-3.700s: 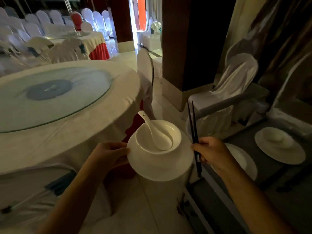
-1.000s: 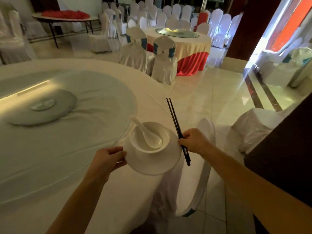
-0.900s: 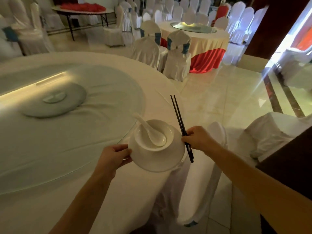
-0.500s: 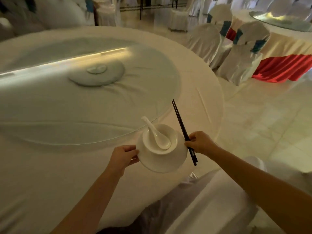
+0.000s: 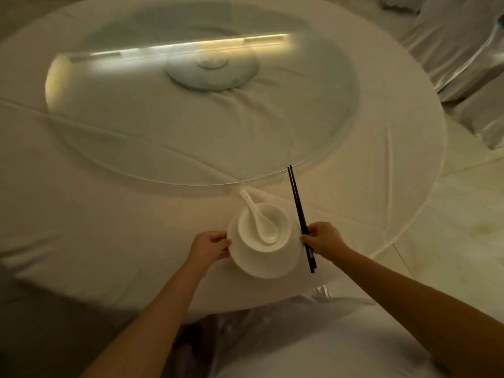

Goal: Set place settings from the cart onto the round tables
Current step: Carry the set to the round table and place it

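My left hand (image 5: 210, 245) grips the left rim of a white plate (image 5: 263, 264) low over the near edge of the round table (image 5: 95, 222). On the plate sits a small white bowl (image 5: 281, 223) with a white ceramic spoon (image 5: 259, 221) lying in it, handle pointing up-left. My right hand (image 5: 324, 240) pinches a pair of black chopsticks (image 5: 297, 203) just right of the plate, their tips pointing away from me. Whether the plate touches the cloth I cannot tell.
A glass turntable (image 5: 131, 148) covers the middle of the table, its hub (image 5: 212, 70) at the centre. A white-covered chair (image 5: 313, 339) stands right below my arms. More covered chairs (image 5: 463, 58) stand at the right, beyond the tiled floor (image 5: 463, 214).
I have walked from the cart to this table and my view has tipped down onto it. Both hands carried the plate set and chopsticks over the near edge, keeping the same hold.
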`<state>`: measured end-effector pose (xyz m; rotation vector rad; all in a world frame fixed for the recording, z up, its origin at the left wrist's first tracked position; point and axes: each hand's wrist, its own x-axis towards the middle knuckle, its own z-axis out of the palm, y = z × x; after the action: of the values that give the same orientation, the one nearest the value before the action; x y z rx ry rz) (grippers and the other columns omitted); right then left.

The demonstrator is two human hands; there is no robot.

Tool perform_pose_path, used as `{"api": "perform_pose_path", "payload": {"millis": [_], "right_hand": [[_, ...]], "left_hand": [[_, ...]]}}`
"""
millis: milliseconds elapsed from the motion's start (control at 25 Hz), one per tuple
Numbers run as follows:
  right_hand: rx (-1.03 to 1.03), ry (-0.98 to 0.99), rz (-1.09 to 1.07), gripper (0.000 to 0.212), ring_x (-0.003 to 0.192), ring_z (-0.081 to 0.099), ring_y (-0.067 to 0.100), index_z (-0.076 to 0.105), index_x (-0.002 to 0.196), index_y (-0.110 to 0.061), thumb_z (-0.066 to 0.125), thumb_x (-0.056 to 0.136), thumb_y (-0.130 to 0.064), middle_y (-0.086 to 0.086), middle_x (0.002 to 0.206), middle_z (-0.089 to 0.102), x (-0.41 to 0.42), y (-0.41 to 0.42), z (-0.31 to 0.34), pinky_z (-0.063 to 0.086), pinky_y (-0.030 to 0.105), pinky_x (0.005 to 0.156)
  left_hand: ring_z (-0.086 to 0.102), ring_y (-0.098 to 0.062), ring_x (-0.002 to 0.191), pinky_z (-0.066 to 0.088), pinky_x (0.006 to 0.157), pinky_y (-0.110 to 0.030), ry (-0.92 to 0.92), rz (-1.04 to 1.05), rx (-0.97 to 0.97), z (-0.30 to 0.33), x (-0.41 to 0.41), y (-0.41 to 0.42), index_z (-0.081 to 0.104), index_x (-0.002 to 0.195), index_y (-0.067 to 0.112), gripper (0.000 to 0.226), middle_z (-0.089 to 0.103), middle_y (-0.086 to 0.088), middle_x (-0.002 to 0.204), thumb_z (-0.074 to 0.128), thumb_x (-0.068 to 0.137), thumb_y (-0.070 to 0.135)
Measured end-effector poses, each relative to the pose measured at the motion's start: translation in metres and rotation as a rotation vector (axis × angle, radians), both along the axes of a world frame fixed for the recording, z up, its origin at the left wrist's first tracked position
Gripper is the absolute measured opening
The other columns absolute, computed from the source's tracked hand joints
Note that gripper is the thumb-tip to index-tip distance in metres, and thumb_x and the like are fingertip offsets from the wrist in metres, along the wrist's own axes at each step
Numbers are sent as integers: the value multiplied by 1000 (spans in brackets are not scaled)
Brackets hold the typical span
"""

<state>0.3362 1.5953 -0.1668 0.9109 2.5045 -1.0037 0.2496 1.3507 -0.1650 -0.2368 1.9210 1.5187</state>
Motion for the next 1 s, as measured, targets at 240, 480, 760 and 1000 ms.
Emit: {"api": "perform_pose_path", "payload": {"millis": [240,480,760,1000], "right_hand": [[-80,4,42,17,74,64,19,68,96,-6,63,85,-18,8,82,68,-4,4,-17,51,28,70],[-225,28,4,16,78,64,20,67,97,-6,64,85,-16,7,85,67,2,7,-13,53,31,77],[-129,-82,87,6,63,54,11,59,83,-13,58,87,-17,-2,71,55,17,17,-10,46,20,58],[78,-77,124,13,70,55,21,49,82,-13,54,89,-22,4,83,55,13,15,-7,47,29,64]], "left_hand": [[63,-22,75,56,71,-31,97,-12,-116,-25,-1,-4,64,111,-3,28,68,-14,99,58,83,-6],[64,-1,54,56,58,-18,106,-17,-147,-31,1,-4,64,111,-4,28,67,-10,90,57,84,-7],[62,3,48,54,51,-14,53,32,-113,-31,4,-2,58,115,-9,31,64,-13,95,55,84,-10],[64,-4,54,53,51,-11,41,51,-114,-33,3,0,58,116,-8,32,65,-12,94,56,84,-8]]}}
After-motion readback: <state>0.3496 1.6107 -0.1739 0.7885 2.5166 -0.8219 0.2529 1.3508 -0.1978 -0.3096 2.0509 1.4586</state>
